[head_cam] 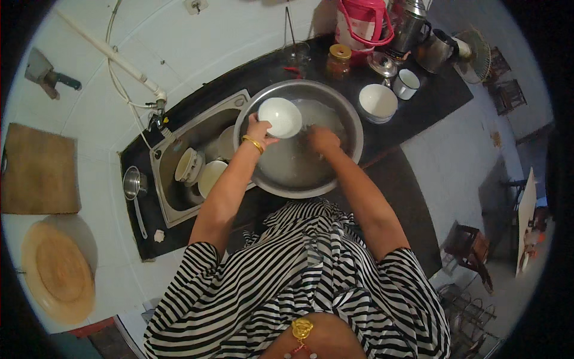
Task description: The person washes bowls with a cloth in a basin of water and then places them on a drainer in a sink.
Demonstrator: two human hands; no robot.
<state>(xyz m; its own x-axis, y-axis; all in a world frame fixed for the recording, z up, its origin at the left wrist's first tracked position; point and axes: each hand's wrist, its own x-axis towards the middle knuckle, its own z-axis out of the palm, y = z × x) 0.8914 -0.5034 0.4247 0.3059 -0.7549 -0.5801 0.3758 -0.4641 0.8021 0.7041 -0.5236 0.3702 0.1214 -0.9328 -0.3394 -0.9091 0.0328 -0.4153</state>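
Observation:
A white bowl (280, 118) is tilted in my left hand (260, 131), thumb at its rim, over the left part of a wide metal basin (296, 194). Cloudy water (291, 166) lies in the basin. My right hand (323, 140) is down in the basin, right of the bowl; it is blurred, its fingertips are hard to make out, and I cannot tell whether it holds anything. The basin overlaps the right side of a steel sink (167, 197). Inside the sink sit several bowls, among them a patterned bowl (189, 166) on its side and a pale bowl (212, 178).
Right of the basin stand stacked white bowls (378, 103), an enamel mug (406, 84) and a metal lid (382, 64). Behind are a jar (339, 60), a pink container (363, 27) and a kettle (434, 51). A tap (158, 117) and a ladle (134, 188) are at the left.

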